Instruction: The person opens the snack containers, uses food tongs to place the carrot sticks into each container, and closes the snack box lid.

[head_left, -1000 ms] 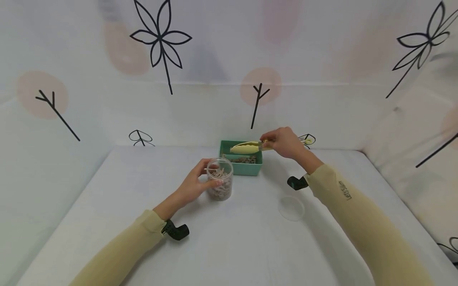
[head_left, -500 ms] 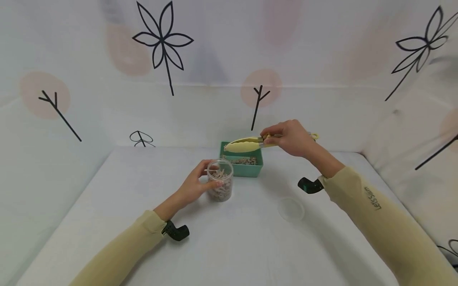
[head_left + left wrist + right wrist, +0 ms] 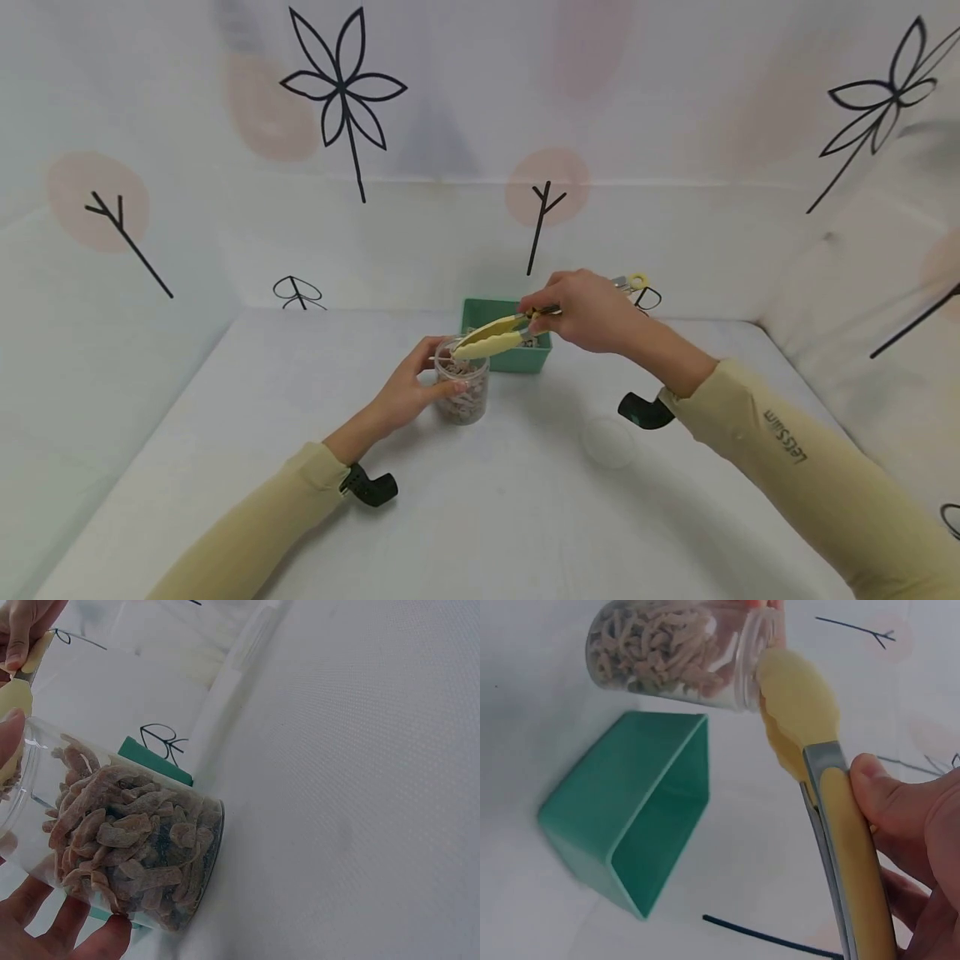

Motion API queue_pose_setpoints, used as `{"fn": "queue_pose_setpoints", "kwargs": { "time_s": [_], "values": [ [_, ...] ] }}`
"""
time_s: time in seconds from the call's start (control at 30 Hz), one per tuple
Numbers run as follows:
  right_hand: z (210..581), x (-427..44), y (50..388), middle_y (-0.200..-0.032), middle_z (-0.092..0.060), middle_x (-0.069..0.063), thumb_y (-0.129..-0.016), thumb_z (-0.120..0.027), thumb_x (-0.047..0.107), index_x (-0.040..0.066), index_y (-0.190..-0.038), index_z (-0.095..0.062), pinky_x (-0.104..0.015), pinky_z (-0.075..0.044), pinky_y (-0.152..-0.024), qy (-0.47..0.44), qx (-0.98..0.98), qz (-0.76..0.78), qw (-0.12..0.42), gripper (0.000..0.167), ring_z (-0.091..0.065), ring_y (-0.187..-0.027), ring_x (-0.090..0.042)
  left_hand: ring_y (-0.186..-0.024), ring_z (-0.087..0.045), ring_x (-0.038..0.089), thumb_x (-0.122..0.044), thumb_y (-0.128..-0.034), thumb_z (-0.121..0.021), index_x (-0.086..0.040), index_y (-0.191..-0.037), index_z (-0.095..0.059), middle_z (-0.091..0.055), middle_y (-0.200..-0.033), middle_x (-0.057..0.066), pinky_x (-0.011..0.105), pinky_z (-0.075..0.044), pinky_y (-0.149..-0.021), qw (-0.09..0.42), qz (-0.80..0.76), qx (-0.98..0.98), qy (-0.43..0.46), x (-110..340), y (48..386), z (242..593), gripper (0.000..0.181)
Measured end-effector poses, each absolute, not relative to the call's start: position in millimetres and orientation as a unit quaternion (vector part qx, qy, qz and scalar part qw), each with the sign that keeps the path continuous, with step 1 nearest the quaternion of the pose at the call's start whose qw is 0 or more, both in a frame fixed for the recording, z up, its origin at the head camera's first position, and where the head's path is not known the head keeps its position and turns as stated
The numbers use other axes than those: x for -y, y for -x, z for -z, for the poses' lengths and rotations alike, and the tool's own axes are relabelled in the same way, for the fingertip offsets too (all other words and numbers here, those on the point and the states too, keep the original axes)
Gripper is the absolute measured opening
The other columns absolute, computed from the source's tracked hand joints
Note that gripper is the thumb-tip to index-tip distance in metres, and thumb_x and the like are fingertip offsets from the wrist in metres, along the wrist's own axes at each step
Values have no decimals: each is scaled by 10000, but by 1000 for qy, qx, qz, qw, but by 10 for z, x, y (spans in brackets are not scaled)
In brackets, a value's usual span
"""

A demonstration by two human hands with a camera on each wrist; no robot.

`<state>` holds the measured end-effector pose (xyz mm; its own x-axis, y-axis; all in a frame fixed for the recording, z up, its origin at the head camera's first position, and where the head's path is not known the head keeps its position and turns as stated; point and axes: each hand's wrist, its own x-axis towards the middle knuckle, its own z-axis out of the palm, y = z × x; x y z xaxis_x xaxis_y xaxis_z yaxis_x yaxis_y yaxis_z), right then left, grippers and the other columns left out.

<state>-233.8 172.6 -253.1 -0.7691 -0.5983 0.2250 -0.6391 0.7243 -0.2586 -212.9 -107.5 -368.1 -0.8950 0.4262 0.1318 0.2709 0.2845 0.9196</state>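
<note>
My left hand grips a clear plastic jar that stands upright on the table. Brownish, powdery strips fill much of the jar; their exact kind is unclear. My right hand holds yellow-tipped metal tongs, whose heads reach the jar's open mouth from the right. Whether a strip sits between the heads is hard to see. Just behind the jar is a green rectangular box, partly covered by the tongs and right hand in the head view; some similar pieces show inside it.
A round clear lid lies flat on the white table, to the right of the jar. A patterned cloth wall rises right behind the box.
The tongs rose slightly out from over the green box, then moved left and down to the jar's mouth in my right hand. My left hand and the jar stayed in place.
</note>
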Motion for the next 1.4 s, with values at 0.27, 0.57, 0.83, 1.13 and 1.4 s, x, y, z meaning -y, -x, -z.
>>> {"fn": "queue_pose_setpoints", "kwargs": {
  "time_s": [0.27,0.57,0.83,1.13,1.4],
  "values": [
    [2465,-1656,2270,-990,-691,-20,-842,-816,169,168,-1145,-764,-333,-510,-701,-368,921,-95,91,307,-610,-869,-184,-1292,-435,367,-144,-922,-729,-109,-1471,-392,-472,-1427,149,582,-415,-994,70,-557,-798,-220,1074,2124,3681,644],
    [2396,-1663,2263,-1061,-689,-57,-831,-829,188,170,-1213,-732,-399,-512,-792,-366,923,-81,88,395,-625,-931,-234,-1307,-416,417,-136,-927,-723,-70,-1467,-387,-461,-1438,191,601,-401,-1000,71,-560,-796,-220,1068,2110,3671,640],
    [2381,-1852,2429,-1078,-682,-67,-874,-786,239,147,-1337,-652,-384,-525,-722,-282,950,-106,81,492,-611,-929,-234,-1306,-417,435,-114,-923,-721,-61,-1459,-393,-457,-1439,243,615,-389,-1002,65,-562,-791,-233,1078,2122,3691,631],
    [2550,-2008,2811,-1151,-701,-111,-901,-758,210,65,-1381,-596,-502,-462,-921,-229,972,-40,8,527,-588,-1082,-323,-1294,-425,449,-93,-922,-716,-46,-1453,-396,-459,-1430,253,622,-397,-988,59,-562,-788,-243,1080,2134,3696,622],
    [2468,-1783,2995,-1178,-675,-74,-836,-821,271,136,-1380,-610,-543,-364,-971,-262,956,128,-28,599,-554,-1132,-299,-1306,-417,445,-92,-917,-722,-49,-1469,-385,-452,-1441,240,621,-396,-989,60,-561,-791,-236,1102,2242,3831,649]
  ]
}}
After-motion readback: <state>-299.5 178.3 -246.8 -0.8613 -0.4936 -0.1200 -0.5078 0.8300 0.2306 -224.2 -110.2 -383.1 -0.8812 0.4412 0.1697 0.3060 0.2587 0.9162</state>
